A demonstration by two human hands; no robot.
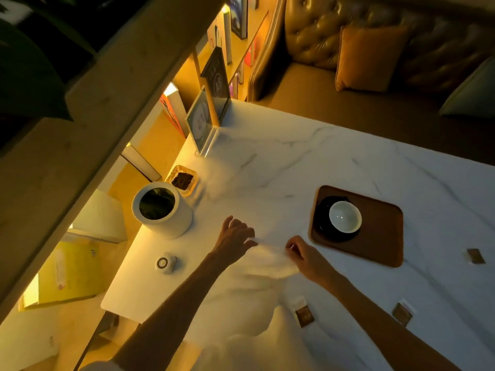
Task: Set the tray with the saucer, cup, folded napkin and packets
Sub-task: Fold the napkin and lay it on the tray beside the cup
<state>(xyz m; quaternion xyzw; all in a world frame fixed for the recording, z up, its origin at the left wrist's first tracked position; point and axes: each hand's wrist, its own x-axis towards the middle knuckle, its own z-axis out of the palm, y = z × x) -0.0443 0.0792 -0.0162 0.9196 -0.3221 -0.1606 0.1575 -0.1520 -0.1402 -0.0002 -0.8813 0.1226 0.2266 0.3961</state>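
Packet (304, 315) lies at 5 o'clock of napkin (267, 261). Right hand (305, 254) pinches napkin's 3 o'clock edge; left hand (235, 238), fingers spread, at its 9 o'clock edge, grip unclear. At 2 o'clock: tray (380, 247) bearing saucer (322, 225), cup (345, 216) upon it.

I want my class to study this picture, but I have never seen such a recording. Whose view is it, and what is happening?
No machine here: one camera, worn on a person's head, looks down at their bare hands. On the marble table lies a tray holding a black saucer with a white cup on it. The right hand pinches a white napkin; the left hand touches its other end, its grip unclear in the blur. Three packets lie on the table, off the tray. A plant pot stands at the left.
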